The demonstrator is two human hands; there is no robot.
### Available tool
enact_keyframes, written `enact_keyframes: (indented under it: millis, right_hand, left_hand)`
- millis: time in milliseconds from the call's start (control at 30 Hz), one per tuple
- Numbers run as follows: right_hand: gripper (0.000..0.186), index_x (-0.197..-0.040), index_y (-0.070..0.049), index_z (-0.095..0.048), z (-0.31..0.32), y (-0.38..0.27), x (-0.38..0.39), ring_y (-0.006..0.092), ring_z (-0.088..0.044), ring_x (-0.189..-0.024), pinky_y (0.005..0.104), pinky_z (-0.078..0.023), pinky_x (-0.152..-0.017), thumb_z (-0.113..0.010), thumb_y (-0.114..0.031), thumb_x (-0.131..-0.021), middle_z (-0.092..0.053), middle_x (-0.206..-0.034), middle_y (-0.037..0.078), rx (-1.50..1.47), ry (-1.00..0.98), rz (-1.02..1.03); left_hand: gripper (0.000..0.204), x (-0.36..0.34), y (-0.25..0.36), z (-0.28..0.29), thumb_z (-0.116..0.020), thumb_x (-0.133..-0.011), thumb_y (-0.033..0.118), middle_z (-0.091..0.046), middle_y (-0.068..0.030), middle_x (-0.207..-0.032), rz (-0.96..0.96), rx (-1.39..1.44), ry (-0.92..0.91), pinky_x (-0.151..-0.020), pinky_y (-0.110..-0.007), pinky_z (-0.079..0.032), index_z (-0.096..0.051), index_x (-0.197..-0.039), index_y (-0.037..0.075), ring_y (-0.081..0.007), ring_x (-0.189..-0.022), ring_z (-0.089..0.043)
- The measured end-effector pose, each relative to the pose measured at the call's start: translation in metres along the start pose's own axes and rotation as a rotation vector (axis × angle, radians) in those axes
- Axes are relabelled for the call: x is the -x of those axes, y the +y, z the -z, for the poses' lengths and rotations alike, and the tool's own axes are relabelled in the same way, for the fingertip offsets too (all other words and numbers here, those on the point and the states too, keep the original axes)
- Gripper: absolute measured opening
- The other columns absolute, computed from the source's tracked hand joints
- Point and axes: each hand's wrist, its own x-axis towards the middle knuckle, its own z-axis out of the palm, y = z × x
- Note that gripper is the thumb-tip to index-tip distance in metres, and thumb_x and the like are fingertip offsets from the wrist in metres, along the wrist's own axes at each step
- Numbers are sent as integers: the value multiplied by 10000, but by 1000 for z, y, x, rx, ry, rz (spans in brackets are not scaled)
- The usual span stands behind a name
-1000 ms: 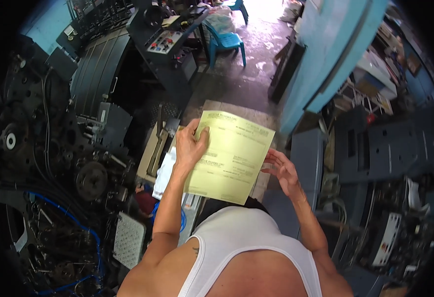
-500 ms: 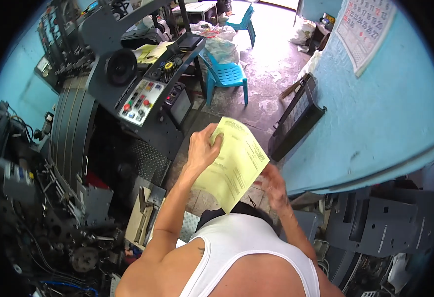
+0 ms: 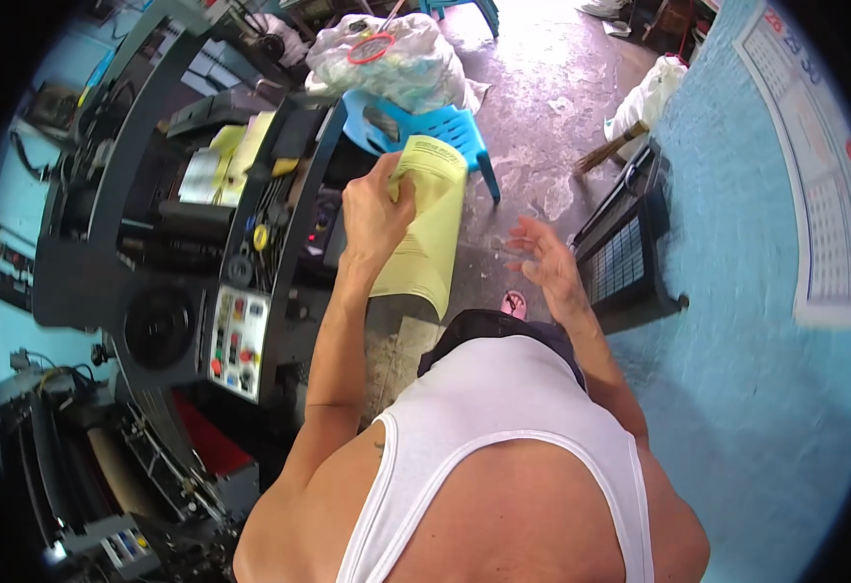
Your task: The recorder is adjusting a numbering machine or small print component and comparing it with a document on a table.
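Observation:
My left hand (image 3: 377, 209) is closed on the left edge of a yellow printed sheet of paper (image 3: 433, 219), thumb on top. The sheet hangs in front of me, curved, with its lower end bending down. To the right of the paper and apart from it, my right hand (image 3: 545, 260) is raised with its fingers spread and nothing in it. Left of my left forearm stands a dark printing machine with a control panel (image 3: 238, 342) of coloured buttons.
A blue plastic chair (image 3: 455, 126) stands just beyond the paper, before a large white sack (image 3: 387, 68). Along the blue wall (image 3: 736, 408) at right lean a black framed grille (image 3: 625, 262) and a broom (image 3: 615, 146). Yellow papers (image 3: 241, 160) lie on the machine at left.
I have moved forward, so the chair, control panel and wall grille appear closer. My right hand has moved from beside the paper's edge to farther right of it. The left keeps its hold.

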Motion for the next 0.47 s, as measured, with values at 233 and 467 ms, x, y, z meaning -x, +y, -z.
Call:
enact_keyframes:
  millis: [233,467]
  right_hand:
    - [870,-1443,-45,-355,81,-54,-238,257,-463,-1237,408,-437,-983,-797,-307,-741,-449,-1349,146,150,-109,-15]
    - [946,-1497,-81,-269,169,-24,-447,249,-419,-1290,421,-384,-1045,-800,-289,-743,-427,-1377,134,331,-239,-87]
  left_hand:
    - [273,-192,-25,-60,-597,-824,84,-659,-169,-735,-43,-329,87,-556,-456,-503,-626,-1093,125,-358,-626,-646]
    - [297,-384,-104,-177,-599,-860,146,-703,-116,-896,-54,-496,79,-576,-417,-520,-616,-1156,158,-320,-653,-664]
